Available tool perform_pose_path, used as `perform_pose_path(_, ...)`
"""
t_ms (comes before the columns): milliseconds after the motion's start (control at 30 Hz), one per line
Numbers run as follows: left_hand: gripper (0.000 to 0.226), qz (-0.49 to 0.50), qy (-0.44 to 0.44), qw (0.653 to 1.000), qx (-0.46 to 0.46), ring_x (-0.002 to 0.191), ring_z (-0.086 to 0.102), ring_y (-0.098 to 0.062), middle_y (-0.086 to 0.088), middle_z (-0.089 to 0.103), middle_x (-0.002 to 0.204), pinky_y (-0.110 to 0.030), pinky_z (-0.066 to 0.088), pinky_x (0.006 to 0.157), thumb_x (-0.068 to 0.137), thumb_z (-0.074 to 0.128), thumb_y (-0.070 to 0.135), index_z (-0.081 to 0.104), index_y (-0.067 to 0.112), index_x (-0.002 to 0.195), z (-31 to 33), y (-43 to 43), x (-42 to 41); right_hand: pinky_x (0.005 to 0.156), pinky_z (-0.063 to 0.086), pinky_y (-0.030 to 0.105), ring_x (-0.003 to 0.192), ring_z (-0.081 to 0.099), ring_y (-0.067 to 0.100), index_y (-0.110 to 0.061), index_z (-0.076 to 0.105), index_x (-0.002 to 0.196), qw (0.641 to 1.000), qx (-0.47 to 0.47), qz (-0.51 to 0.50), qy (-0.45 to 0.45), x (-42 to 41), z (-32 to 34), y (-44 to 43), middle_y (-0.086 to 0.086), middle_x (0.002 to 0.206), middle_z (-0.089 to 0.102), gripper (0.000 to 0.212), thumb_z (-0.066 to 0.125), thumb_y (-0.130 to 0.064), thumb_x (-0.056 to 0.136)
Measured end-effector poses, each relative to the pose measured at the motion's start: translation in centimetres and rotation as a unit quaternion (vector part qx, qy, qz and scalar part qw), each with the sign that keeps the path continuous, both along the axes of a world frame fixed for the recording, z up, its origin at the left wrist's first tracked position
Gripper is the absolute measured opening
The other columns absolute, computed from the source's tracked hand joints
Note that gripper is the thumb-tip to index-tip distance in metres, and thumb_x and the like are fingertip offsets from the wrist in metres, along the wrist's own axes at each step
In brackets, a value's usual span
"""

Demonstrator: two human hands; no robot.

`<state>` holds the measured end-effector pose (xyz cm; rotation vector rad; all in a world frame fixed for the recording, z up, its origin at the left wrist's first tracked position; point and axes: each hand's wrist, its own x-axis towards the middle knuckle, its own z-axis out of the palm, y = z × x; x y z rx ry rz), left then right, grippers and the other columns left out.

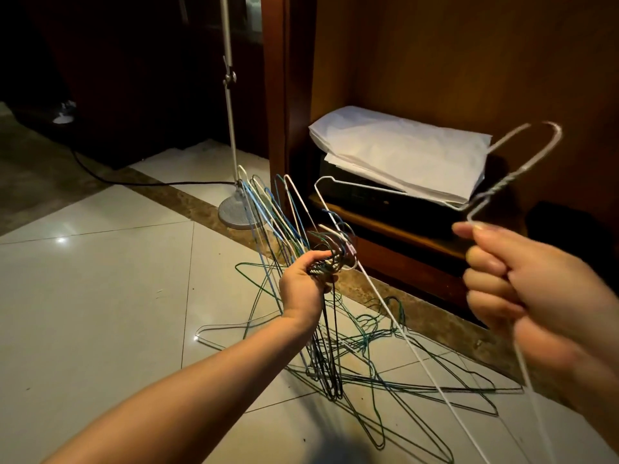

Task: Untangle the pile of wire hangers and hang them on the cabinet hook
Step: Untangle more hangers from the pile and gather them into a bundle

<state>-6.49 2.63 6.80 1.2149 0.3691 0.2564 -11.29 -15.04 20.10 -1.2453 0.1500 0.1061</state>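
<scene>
Left hand [303,283] grips bunch of hangers [278,216] by hooks, mid-scene. Right hand [522,289] clamped on white hanger [502,187], near right, hook up. Tangled pile [385,363] lies on floor [100,296] before cabinet [435,61].

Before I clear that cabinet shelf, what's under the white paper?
A dark boxy object lies under the white paper stack; only its left front shows, the rest is covered.
</scene>
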Motion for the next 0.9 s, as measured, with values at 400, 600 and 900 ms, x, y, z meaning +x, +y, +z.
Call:
perform_pose_path(400,0.039,-0.058,0.007,0.992,0.109,0.071,0.060,-0.020,-0.019,0.066,0.099,-0.013,0.044,0.049,0.089,0.045,-0.011,0.067,0.020,0.082,-1.9,-0.7,-1.2,0.023,0.011,0.012,0.023,0.016,0.003,-0.014,0.042,0.076,0.987,0.104,0.000,0.124,8.8,0.7,5.7,-0.007,0.032,0.023,0.029,0.026,-0.012,0.100)
perform_pose_path(600,0.039,-0.100,-0.031,0.985,0.135,0.084,0.059,-0.017,-0.005,0.064,0.094,-0.013,0.052,0.059,0.087,0.047,-0.011,0.065,0.023,0.082,-2.0,-0.6,-1.8,0.026,0.010,0.013,0.025,0.016,0.004,-0.014,0.039,0.071,0.982,0.160,-0.026,0.092,11.3,1.1,5.8,-0.006,0.035,0.024,0.033,0.022,-0.009,0.098)
perform_pose_path(900,0.039,-0.124,-0.022,0.978,0.165,0.082,0.060,-0.015,-0.003,0.066,0.090,-0.013,0.051,0.061,0.090,0.044,-0.009,0.066,0.022,0.084,-3.2,-0.3,-2.2,0.031,0.014,0.015,0.030,0.020,0.003,-0.014,0.045,0.078,0.985,0.118,-0.127,-0.011,12.5,-1.6,5.6,-0.009,0.037,0.030,0.027,0.028,-0.015,0.099)
